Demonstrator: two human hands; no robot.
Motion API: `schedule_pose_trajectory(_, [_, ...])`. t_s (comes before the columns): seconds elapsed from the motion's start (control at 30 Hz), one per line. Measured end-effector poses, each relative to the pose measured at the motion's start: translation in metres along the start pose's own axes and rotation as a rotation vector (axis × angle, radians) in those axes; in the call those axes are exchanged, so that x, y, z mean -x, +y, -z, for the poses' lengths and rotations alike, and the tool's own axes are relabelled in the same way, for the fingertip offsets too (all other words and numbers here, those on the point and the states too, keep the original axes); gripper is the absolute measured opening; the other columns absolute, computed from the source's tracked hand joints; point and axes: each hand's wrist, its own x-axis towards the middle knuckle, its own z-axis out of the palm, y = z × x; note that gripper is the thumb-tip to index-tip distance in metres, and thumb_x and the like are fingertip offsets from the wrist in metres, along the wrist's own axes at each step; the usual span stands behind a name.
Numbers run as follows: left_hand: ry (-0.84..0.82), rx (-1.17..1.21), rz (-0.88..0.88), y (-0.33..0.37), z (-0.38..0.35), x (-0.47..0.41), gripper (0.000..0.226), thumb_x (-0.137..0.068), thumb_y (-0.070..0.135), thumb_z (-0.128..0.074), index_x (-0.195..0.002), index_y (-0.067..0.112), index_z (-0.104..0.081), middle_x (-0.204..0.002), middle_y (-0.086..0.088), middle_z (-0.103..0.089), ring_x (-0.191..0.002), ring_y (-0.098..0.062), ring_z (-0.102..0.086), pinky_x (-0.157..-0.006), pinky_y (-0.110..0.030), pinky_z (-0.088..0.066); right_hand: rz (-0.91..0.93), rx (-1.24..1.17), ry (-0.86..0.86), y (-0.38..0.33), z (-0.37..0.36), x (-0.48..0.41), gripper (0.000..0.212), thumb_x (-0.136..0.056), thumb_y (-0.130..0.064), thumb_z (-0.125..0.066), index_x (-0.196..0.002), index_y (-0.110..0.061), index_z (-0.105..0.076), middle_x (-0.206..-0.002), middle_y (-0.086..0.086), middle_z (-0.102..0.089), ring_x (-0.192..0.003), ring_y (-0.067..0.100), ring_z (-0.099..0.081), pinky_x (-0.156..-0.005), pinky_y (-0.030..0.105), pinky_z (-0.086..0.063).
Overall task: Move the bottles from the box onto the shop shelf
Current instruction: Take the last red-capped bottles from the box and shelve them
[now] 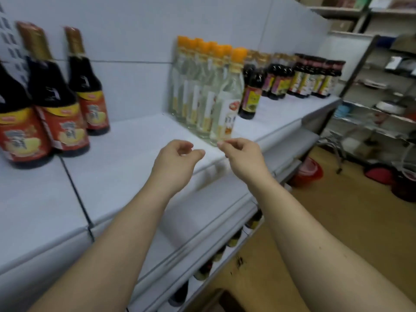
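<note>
Dark glass sauce bottles with red labels (63, 104) stand at the left of the white shop shelf (139, 140). The left hand (177, 158) and right hand (243, 154) hover over its front, fingers loosely curled, holding nothing. Clear orange-capped bottles of pale liquid (222, 97) stand upright in a row, caps up, just beyond the right fingertips. Wire racks (371, 104) stand farther right.

Red basin (309, 171) on tan floor (337, 233); wire rack (382, 104) with goods far right.
</note>
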Motion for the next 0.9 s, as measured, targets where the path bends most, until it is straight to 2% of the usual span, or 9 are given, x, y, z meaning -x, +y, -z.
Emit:
schedule_pose_trajectory(0.07, [-0.031, 0.016, -0.028, 0.006, -0.024, 0.006, 0.036, -0.091, 0.038, -0.072, -0.124, 0.022, -0.068, -0.115, 0.009, -0.067, -0.109, -0.01, -0.063, -0.085, -0.023, -0.046, -0.029, 0.001, 0.029, 0.011, 0.024, 0.003, 0.023, -0.095, -0.038, -0.071, -0.105, -0.017, -0.074, -0.097, -0.005, -0.072, -0.091, 0.011, -0.067, -0.077, 0.028, -0.053])
schedule_pose_trajectory(0.17, [-0.055, 0.025, -0.066, 0.012, -0.06, 0.018, 0.032, -0.091, 0.036, -0.072, -0.12, 0.022, -0.069, -0.109, 0.009, -0.068, -0.102, -0.008, -0.064, -0.07, -0.011, -0.041, -0.057, 0.01, 0.063, 0.031, 0.061, 0.011, 0.026, -0.096, -0.041, -0.069, -0.105, -0.017, -0.075, -0.094, -0.004, -0.072, -0.088, 0.012, -0.067, -0.071, 0.028, -0.051])
schedule_pose_trajectory(0.3, [-0.107, 0.044, -0.062, 0.012, -0.112, 0.037, 0.028, -0.091, 0.033, -0.074, -0.116, 0.021, -0.069, -0.106, 0.005, -0.07, -0.101, -0.013, -0.066, -0.076, -0.019, -0.046, -0.086, 0.025, 0.096, 0.062, 0.11, 0.022, 0.023, -0.097, -0.042, -0.068, -0.107, -0.022, -0.073, -0.104, -0.005, -0.071, -0.098, 0.01, -0.065, -0.073, 0.023, -0.048])
schedule_pose_trajectory(0.4, [-0.182, 0.009, -0.052, 0.008, -0.153, 0.059, 0.028, -0.092, 0.032, -0.073, -0.118, 0.02, -0.068, -0.108, 0.007, -0.068, -0.097, -0.006, -0.062, -0.074, -0.014, -0.041, -0.11, 0.003, 0.133, 0.089, 0.146, 0.03, 0.028, -0.095, -0.043, -0.07, -0.111, -0.021, -0.072, -0.112, -0.004, -0.071, -0.106, 0.015, -0.067, -0.088, 0.033, -0.053])
schedule_pose_trajectory(0.47, [-0.226, -0.006, -0.037, 0.003, -0.181, 0.073, 0.03, -0.093, 0.033, -0.072, -0.12, 0.02, -0.067, -0.112, 0.006, -0.067, -0.101, -0.008, -0.062, -0.075, -0.018, -0.041, -0.138, -0.003, 0.167, 0.107, 0.169, 0.035, 0.033, -0.094, -0.045, -0.071, -0.115, -0.021, -0.073, -0.111, -0.005, -0.071, -0.105, 0.015, -0.067, -0.083, 0.033, -0.053])
schedule_pose_trajectory(0.6, [-0.304, -0.044, 0.009, -0.006, -0.235, 0.1, 0.029, -0.094, 0.036, -0.07, -0.12, 0.023, -0.065, -0.111, 0.008, -0.066, -0.1, -0.01, -0.061, -0.072, -0.019, -0.042, -0.177, -0.01, 0.213, 0.145, 0.216, 0.051, 0.03, -0.095, -0.045, -0.069, -0.115, -0.022, -0.072, -0.107, -0.007, -0.07, -0.095, 0.009, -0.065, -0.068, 0.025, -0.049])
schedule_pose_trajectory(0.7, [-0.366, -0.045, 0.03, -0.014, -0.274, 0.117, 0.026, -0.094, 0.034, -0.071, -0.117, 0.022, -0.065, -0.106, 0.008, -0.066, -0.096, -0.007, -0.062, -0.068, -0.018, -0.042, -0.221, 0.0, 0.265, 0.178, 0.248, 0.062, 0.028, -0.094, -0.046, -0.07, -0.111, -0.024, -0.073, -0.104, -0.005, -0.071, -0.095, 0.013, -0.067, -0.075, 0.03, -0.05])
schedule_pose_trajectory(0.8, [-0.424, -0.054, 0.051, -0.024, -0.307, 0.133, 0.024, -0.093, 0.034, -0.071, -0.114, 0.025, -0.064, -0.107, 0.007, -0.067, -0.095, -0.01, -0.064, -0.072, -0.023, -0.048, -0.288, -0.007, 0.328, 0.207, 0.273, 0.074, 0.027, -0.091, -0.047, -0.072, -0.107, -0.026, -0.074, -0.105, -0.005, -0.072, -0.098, 0.016, -0.068, -0.081, 0.034, -0.053])
schedule_pose_trajectory(0.9, [-0.49, -0.085, 0.053, -0.033, -0.34, 0.149, 0.029, -0.093, 0.037, -0.071, -0.119, 0.025, -0.065, -0.11, 0.007, -0.068, -0.095, -0.012, -0.065, -0.07, -0.025, -0.048, -0.344, -0.02, 0.387, 0.233, 0.299, 0.09, 0.026, -0.092, -0.045, -0.072, -0.107, -0.025, -0.073, -0.105, -0.006, -0.071, -0.097, 0.016, -0.068, -0.078, 0.033, -0.053])
